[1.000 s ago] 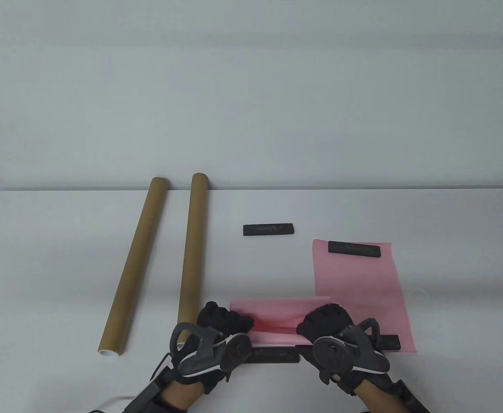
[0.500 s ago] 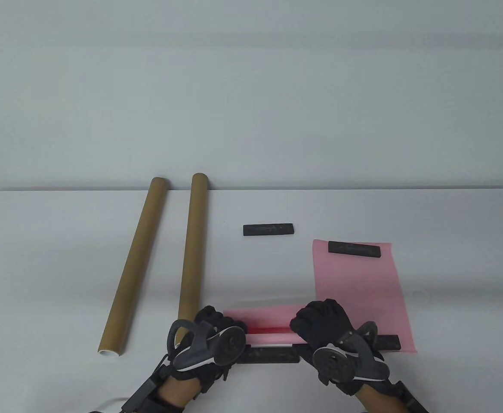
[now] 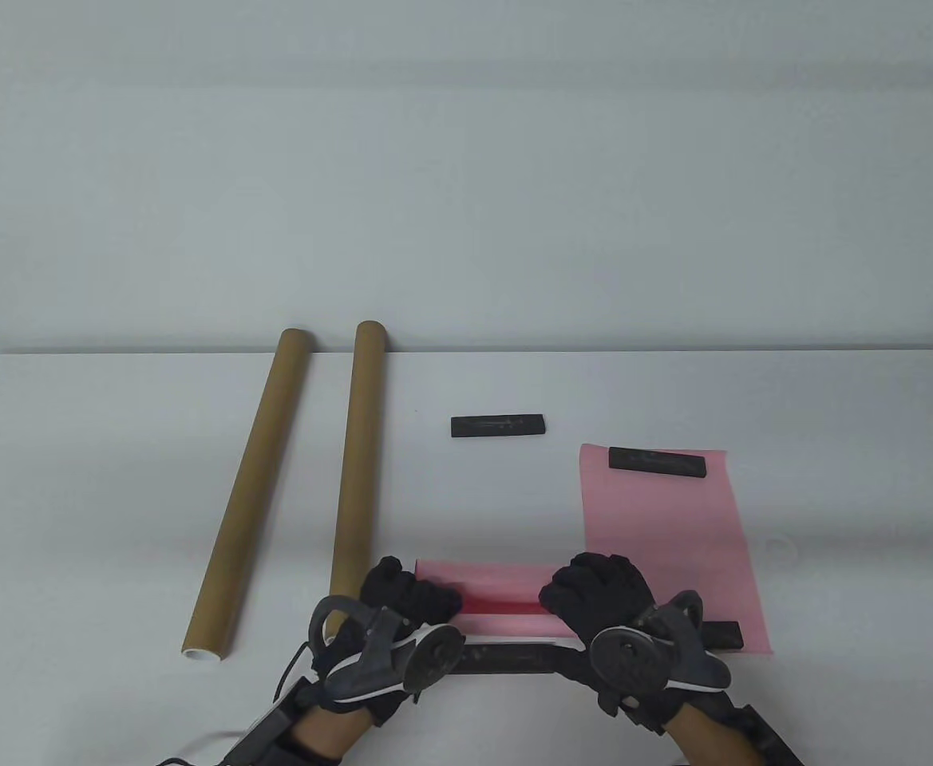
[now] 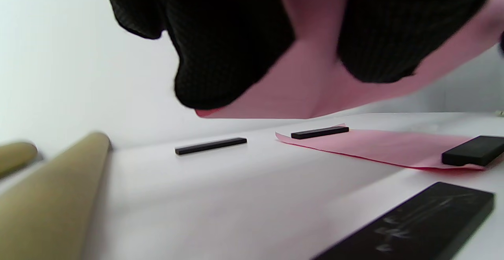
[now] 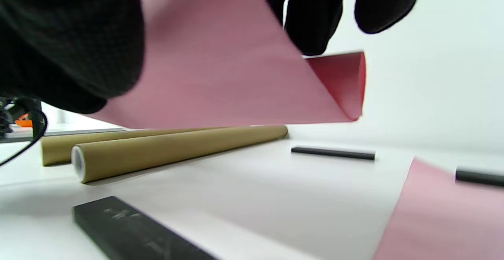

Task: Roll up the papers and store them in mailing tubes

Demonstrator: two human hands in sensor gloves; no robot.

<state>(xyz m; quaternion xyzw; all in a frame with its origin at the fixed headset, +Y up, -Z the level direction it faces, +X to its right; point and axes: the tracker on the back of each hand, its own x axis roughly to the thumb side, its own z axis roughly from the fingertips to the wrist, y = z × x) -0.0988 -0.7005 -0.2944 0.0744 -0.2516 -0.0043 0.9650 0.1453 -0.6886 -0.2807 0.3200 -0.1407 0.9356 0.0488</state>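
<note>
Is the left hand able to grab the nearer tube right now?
Probably not yet. The left hand grips the pink paper together with the right hand. The nearer tube lies just beside it, nothing between, so it must let go first.

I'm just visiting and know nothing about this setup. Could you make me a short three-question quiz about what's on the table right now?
1. True or false: both hands hold the same pink sheet.
2. How many brown mailing tubes lie on the table?
3. The flat pink sheet on the right is held down by: A) a tube B) black bars C) a hand

Key:
1. True: the left hand and right hand hold the curled pink sheet.
2. Two: the left tube and the right tube.
3. B: the far bar and near bar rest on the flat sheet.
</note>
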